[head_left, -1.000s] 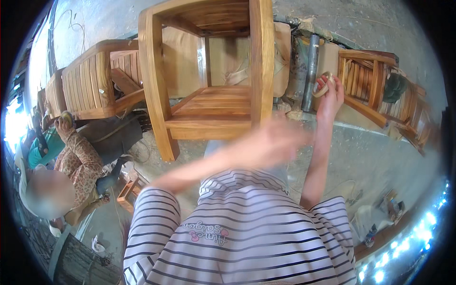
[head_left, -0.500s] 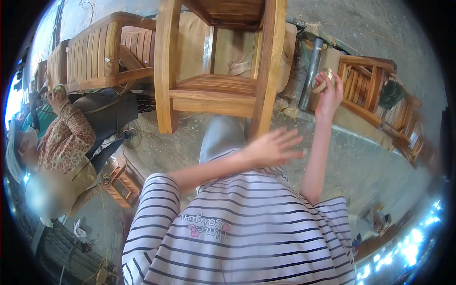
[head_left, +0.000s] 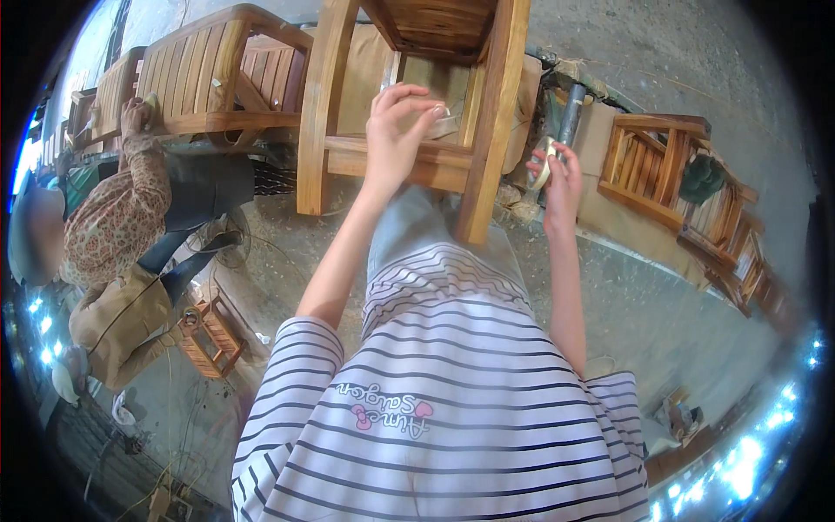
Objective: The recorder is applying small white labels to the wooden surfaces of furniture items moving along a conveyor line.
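Grey concrete floor [head_left: 661, 287], dusty. Slatted wooden bench [head_left: 187, 78] stood upper left, small slatted chair [head_left: 665, 165] lay right. Bright daylight along lower rim.

Concrete floor [head_left: 661, 304], wooden chair [head_left: 417, 96], small stool [head_left: 209, 335]

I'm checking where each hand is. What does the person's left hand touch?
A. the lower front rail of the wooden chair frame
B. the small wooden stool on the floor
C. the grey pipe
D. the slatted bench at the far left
A: the left hand rests with a small pale piece on the chair frame's front rail, while the right hand holds a pale curved piece apart.
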{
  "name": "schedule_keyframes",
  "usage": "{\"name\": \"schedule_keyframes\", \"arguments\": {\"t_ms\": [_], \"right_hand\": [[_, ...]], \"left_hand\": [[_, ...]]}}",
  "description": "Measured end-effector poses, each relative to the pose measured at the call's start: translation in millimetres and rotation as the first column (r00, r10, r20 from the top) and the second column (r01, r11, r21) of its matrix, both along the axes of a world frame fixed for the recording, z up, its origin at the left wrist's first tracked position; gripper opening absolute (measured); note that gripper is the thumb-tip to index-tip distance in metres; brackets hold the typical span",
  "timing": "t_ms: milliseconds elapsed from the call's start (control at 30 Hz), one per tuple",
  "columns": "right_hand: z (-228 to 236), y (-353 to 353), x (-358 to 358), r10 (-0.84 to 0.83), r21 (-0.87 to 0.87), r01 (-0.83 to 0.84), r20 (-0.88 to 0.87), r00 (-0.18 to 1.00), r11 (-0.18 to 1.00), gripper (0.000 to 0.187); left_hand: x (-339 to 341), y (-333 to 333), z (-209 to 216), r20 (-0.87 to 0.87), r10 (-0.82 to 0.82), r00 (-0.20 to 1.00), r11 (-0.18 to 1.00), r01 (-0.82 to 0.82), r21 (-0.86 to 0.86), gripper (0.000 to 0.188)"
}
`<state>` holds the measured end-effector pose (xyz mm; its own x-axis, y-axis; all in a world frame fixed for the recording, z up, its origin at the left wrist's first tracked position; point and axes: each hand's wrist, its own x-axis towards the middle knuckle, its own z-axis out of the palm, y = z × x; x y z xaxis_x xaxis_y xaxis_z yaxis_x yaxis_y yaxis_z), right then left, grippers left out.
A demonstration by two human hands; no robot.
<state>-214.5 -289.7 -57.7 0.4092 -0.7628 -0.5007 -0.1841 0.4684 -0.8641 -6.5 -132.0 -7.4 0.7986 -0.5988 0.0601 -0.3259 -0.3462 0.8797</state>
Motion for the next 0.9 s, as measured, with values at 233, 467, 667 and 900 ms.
{"name": "schedule_keyframes", "arguments": {"t_ms": [233, 467, 667, 900], "right_hand": [[10, 29, 1, 0.044, 0.096, -0.045, 0.014, 0.999, 0.994, 0.031], [19, 39, 14, 0.052, 0.039, -0.052, -0.003, 0.999, 0.998, 0.034], [3, 52, 31, 0.149, -0.094, -0.156, -0.073, 0.986, 0.983, 0.046], [16, 68, 49, 0.175, -0.093, -0.186, -0.114, 0.978, 0.978, 0.055]], "left_hand": [[-85, 47, 17, 0.098, -0.135, 0.986, 0.990, 0.130, 0.060, 0.029], [-125, 69, 16, -0.116, -0.204, 0.972, 0.978, 0.196, -0.075, 0.040], [-103, 108, 9, -0.317, 0.007, 0.948, 0.999, -0.016, -0.027, 0.030], [-77, 101, -17, -0.422, 0.444, 0.790, 0.836, -0.535, -0.121, 0.019]]}}
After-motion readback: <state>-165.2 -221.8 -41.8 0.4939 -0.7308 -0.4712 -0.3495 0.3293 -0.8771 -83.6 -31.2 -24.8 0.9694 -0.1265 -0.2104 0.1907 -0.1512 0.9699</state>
